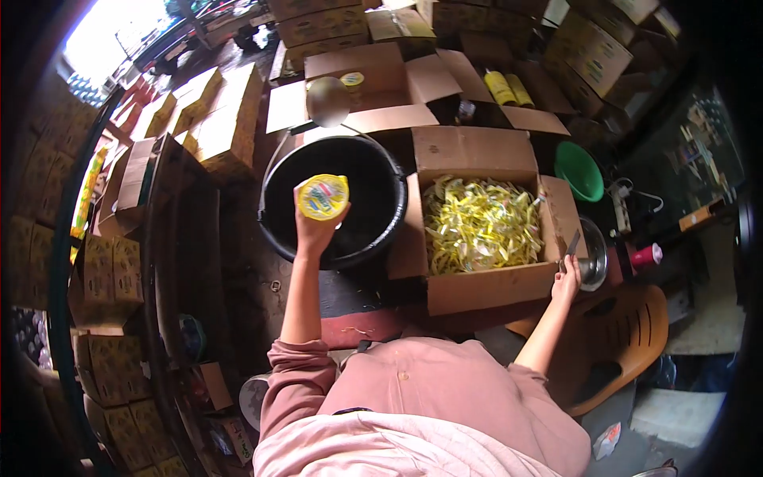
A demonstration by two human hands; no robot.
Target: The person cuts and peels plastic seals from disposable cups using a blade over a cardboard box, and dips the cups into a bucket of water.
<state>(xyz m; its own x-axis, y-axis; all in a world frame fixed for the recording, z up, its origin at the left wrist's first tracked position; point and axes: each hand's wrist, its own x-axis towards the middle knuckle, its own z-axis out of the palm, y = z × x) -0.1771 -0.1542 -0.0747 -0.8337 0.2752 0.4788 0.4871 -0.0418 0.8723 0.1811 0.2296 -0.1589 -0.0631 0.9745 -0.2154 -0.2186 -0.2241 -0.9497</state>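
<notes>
While left hand grasps round cup with printed yellow lid above black bucket, right hand has fingers closed on slim blade at carton's right edge. Carton: brown cardboard, flaps spread, heaped with crinkled, glossy yellow strips. Just beyond right hand: round, shiny dish. Farther: smooth green bowl; two yellow cylinders; larger open box; stacked cardboard boxes.

The left hand holds a round cup with a printed yellow lid over a round black plastic bucket. The right hand grips a small dark blade beside an open brown cardboard box containing yellow and clear plastic strips.
</notes>
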